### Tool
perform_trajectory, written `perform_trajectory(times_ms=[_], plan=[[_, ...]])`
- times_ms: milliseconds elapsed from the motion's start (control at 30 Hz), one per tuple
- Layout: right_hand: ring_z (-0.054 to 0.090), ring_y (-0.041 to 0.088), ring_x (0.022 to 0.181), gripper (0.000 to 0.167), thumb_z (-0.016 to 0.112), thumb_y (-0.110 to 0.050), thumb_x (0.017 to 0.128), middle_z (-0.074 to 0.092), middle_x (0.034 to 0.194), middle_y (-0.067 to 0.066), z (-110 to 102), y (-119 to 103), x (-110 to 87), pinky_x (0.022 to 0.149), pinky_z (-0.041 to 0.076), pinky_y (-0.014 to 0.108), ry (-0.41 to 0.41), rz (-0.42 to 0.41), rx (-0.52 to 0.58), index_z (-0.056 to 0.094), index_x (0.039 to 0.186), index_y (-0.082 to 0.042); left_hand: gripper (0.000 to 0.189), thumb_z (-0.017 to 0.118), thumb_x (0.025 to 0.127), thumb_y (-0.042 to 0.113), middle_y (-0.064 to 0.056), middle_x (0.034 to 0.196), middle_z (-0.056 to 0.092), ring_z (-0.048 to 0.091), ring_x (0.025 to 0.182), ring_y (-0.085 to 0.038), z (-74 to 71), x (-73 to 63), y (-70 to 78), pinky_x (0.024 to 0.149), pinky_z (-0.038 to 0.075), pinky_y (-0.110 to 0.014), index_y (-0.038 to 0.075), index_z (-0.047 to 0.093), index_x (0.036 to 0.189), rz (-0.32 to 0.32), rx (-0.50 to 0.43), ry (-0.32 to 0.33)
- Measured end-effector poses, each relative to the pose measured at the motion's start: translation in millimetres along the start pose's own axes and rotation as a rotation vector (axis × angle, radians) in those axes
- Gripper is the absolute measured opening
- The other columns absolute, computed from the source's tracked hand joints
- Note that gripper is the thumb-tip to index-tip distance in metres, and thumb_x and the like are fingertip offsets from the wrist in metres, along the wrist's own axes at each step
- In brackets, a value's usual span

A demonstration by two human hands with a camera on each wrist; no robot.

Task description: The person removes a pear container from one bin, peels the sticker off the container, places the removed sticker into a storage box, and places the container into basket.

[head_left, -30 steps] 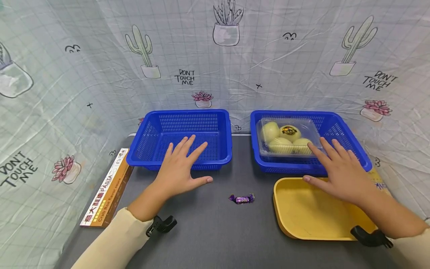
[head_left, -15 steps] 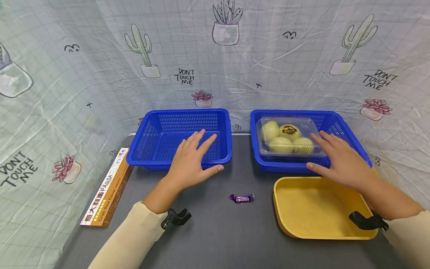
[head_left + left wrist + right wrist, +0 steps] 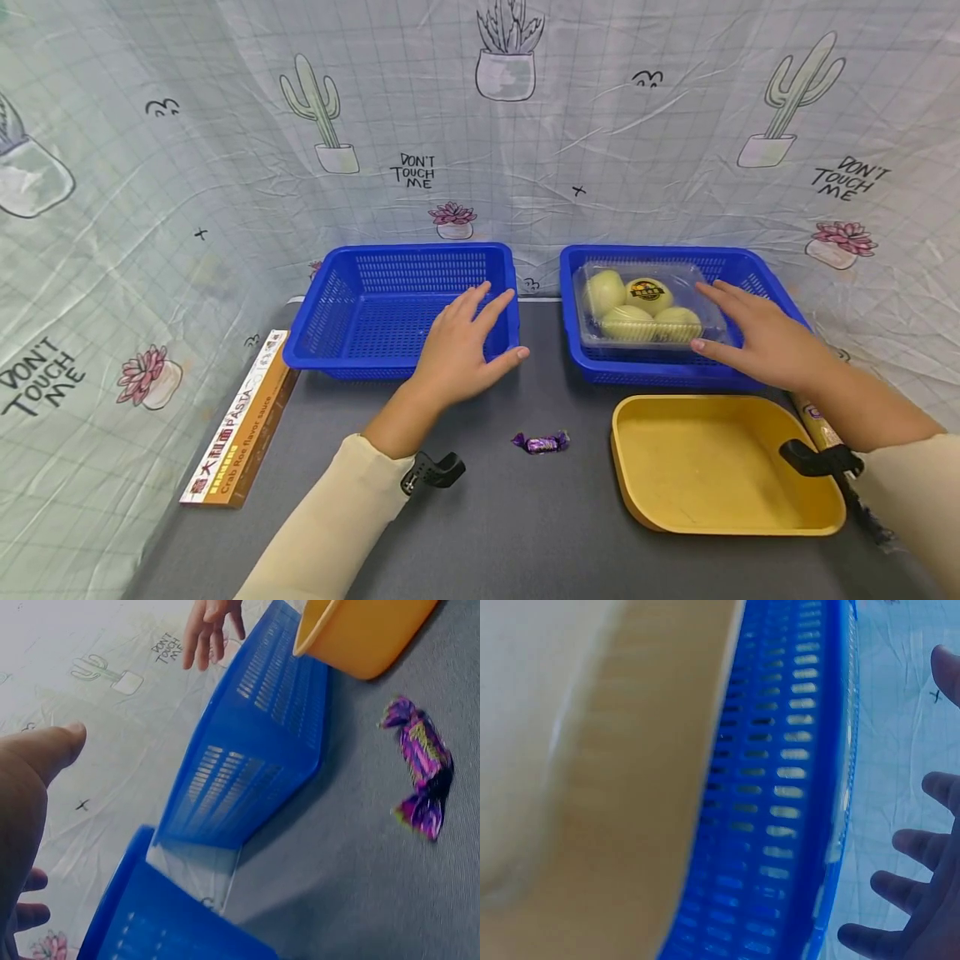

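My left hand (image 3: 459, 354) hovers with spread fingers over the front right corner of the left blue basket (image 3: 315, 365), holding nothing. On the right, my right hand (image 3: 772, 340) reaches over the right blue basket (image 3: 600, 372), its thumb and fingers apart at the right end of a clear plastic box (image 3: 637, 337). Several pale green round fruits (image 3: 626, 323) sit inside that box, one bearing a dark label. In the right wrist view the fingers (image 3: 911, 889) of this hand are spread beyond the basket rim. A purple wrapped candy (image 3: 542, 443) lies on the grey table between the arms.
A yellow tray (image 3: 720, 492) stands in front of the right basket. Beside it, a yellowish package (image 3: 821, 427) is partly hidden by the right forearm. At the left lies a long pasta box (image 3: 240, 425). A printed curtain (image 3: 570, 150) hangs behind the baskets.
My left hand has moved right and slightly away across the left basket. My right hand has shifted a little outward and away, to the clear box's right end. The baskets and candy have stayed put.
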State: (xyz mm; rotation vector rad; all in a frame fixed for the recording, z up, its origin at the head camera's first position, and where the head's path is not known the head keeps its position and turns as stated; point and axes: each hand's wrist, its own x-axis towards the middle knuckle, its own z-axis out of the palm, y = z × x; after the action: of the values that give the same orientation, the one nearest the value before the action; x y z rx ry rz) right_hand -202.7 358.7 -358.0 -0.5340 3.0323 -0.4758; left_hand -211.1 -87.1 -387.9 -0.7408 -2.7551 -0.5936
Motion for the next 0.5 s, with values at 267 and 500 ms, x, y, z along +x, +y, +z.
perform_trajectory(times_ms=[267, 500], plan=[[0.024, 0.059, 0.153, 0.095, 0.073, -0.045, 0.1, 0.027, 0.169, 0.032, -10.0, 9.6, 12.9, 0.117, 0.021, 0.079, -0.022, -0.006, 0.051, 0.022, 0.171, -0.01, 0.08, 0.057, 0.101, 0.067, -0.013, 0.173, 0.033, 0.027, 0.159, -0.038, 16.1, 14.5, 13.4, 0.124, 0.026, -0.065, 0.028, 0.038, 0.168, -0.012, -0.037, -0.029], [0.024, 0.062, 0.15, 0.094, 0.07, -0.045, 0.102, 0.026, 0.167, 0.037, -15.9, 22.8, 21.2, 0.116, 0.022, 0.079, -0.063, 0.029, 0.065, 0.021, 0.17, -0.004, 0.078, 0.057, 0.102, 0.066, -0.013, 0.171, 0.035, 0.03, 0.158, -0.038, 27.5, 25.0, 23.8, 0.124, 0.028, -0.063, 0.027, 0.039, 0.167, -0.006, -0.045, -0.033]])
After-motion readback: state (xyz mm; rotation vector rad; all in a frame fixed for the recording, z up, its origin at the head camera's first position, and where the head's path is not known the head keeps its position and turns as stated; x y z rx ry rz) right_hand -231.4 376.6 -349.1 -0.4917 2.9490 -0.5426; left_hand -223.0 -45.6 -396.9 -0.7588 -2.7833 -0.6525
